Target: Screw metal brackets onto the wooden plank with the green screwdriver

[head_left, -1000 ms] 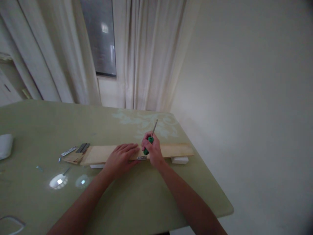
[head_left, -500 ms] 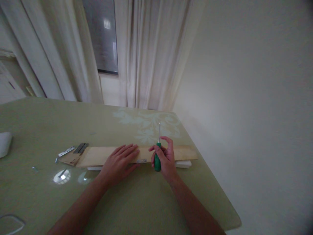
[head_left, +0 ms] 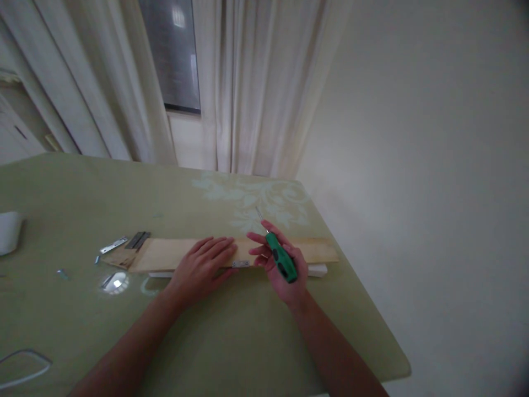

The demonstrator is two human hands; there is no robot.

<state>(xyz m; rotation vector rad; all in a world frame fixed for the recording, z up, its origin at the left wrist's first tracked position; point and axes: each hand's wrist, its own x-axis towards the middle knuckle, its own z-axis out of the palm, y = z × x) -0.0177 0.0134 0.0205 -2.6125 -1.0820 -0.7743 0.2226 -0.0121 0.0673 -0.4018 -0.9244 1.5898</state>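
Observation:
My left hand point(head_left: 206, 264) lies flat with its fingers stretched over a long pale wooden board point(head_left: 163, 253). By its thumb, a small metal plate with holes point(head_left: 240, 264) sits at the board's near edge. In my right hand point(head_left: 291, 278) is a screwdriver with a green handle point(head_left: 281, 257). The handle rests across the palm, the shaft points up and to the left, and several fingers are spread away from it. The tip is above the table, apart from the board. A white piece point(head_left: 317, 270) shows under the board.
On the board's left end lie a dark hinge point(head_left: 138, 240) and a silver metal strip point(head_left: 113, 245). Small metal bits point(head_left: 61, 273) lie on the green table point(head_left: 198, 342). A white object point(head_left: 9, 231) and a white cable point(head_left: 27, 353) are at the left. A wall flanks the right edge.
The screwdriver has tipped from upright to leaning left, and my right hand has turned palm up with its fingers loosened. My left hand has stayed on the board.

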